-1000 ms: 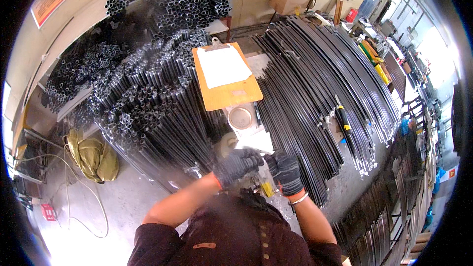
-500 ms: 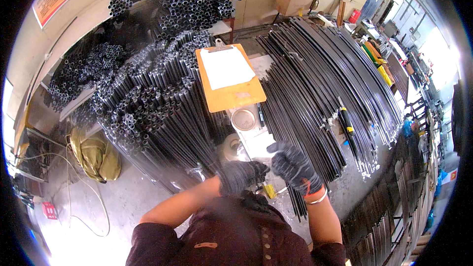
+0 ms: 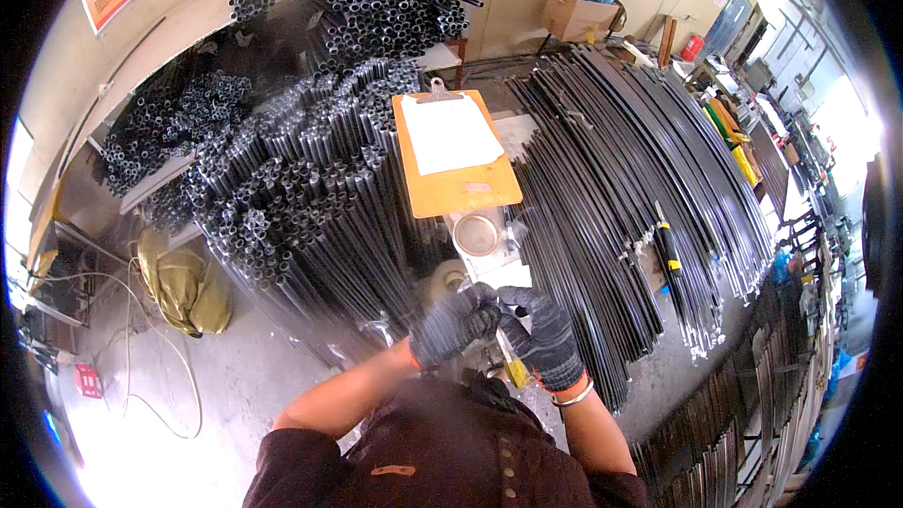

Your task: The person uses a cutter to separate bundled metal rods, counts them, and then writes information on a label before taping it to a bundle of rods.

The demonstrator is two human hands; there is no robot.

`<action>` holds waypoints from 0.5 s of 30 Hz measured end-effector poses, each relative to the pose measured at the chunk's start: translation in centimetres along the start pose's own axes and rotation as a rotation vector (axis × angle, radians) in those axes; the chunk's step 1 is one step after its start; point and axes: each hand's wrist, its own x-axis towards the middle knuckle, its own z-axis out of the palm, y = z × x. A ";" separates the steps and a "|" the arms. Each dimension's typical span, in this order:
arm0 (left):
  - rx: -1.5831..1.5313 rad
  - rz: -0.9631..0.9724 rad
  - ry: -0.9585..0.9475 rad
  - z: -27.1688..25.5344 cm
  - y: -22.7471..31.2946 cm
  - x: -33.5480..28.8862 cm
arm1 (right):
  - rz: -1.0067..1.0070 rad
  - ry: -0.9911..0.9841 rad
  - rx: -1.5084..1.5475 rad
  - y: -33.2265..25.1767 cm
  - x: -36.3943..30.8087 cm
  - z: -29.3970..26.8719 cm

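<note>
Both hands wear dark grey knitted gloves and meet in front of my chest. My left hand [image 3: 456, 327] has its fingers curled together, their tips near the right hand's; what they pinch is hidden. Curled towards it is my right hand [image 3: 546, 339], closed, with thumb and fingertips by the left fingers. Whatever lies between them is too small to make out. Just below the right hand shows a yellow piece [image 3: 517, 373] with a pale strip above it. Beyond the hands, a round shallow dish [image 3: 476, 235] sits on a white surface, below an orange-brown clipboard [image 3: 461, 196] with white paper.
Bundled dark metal tubes [image 3: 329, 216] stand at the left, with more stacked behind. Long black bars [image 3: 602, 188] lie at the right, a black-and-yellow tool [image 3: 668, 245] on them. An olive cloth bundle [image 3: 179, 282] and a loose cable [image 3: 198, 395] are on the left floor.
My right hand has moved left and closed in against the left hand, its raised thumb now lowered. My left hand has risen slightly. The whole view has shifted a little to the right.
</note>
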 end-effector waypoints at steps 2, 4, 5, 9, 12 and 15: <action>0.005 0.081 0.031 0.0 -1.1 -0.3 | -0.014 -0.072 -0.029 0.0 0.4 0.2; 0.101 0.030 0.113 0.4 -1.0 0.0 | -0.012 0.040 0.069 1.1 -0.4 1.1; 0.038 0.010 0.125 0.8 -0.7 0.1 | 0.009 0.092 0.103 1.2 -0.7 1.3; 0.040 0.071 0.080 1.2 -0.2 0.0 | -0.075 0.168 -0.094 0.4 -1.0 1.2; 0.135 0.050 0.138 1.7 0.7 -0.1 | -0.112 0.130 -0.214 1.1 -1.3 1.4; 0.315 0.073 0.262 2.9 2.0 -0.4 | -0.192 0.212 -0.272 0.4 -1.0 1.3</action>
